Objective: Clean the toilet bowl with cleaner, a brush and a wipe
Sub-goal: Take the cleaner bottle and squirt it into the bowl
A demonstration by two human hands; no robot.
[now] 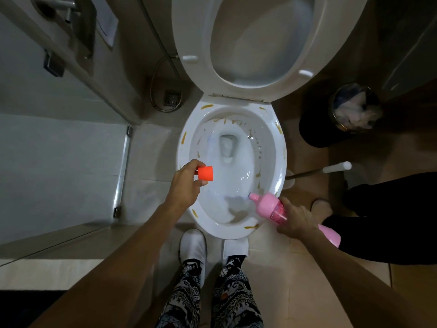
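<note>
The right hand (296,220) is wrapped round the middle of a pink plastic cleaner bottle (274,207) and holds it tipped on its side, the uncapped nozzle reaching past the near right rim of the white ceramic toilet bowl (281,150); held so, the cleaner would fall inside the bowl rather than on the floor. The left hand (186,183) pinches a short orange plastic cap (205,173) between thumb and fingertips, out over the bowl's left rim, across the opening from the right hand; keeping the cap in hand probably spares setting it down and leaves it ready to go back on. Yellow-brown streaks (183,138) mark the rim and inner wall beyond both hands, so the cleaner step looks only partly done, with much of the ring unreached. The white oval seat and lid (196,43) stand raised far beyond the hands, which leaves the rim open to work on. Just beyond the right hand, outside the bowl, a white-handled toilet brush (335,167) lies untouched, within reach for scrubbing. Farther off on that side stands a dark round waste bin (316,129).
</note>
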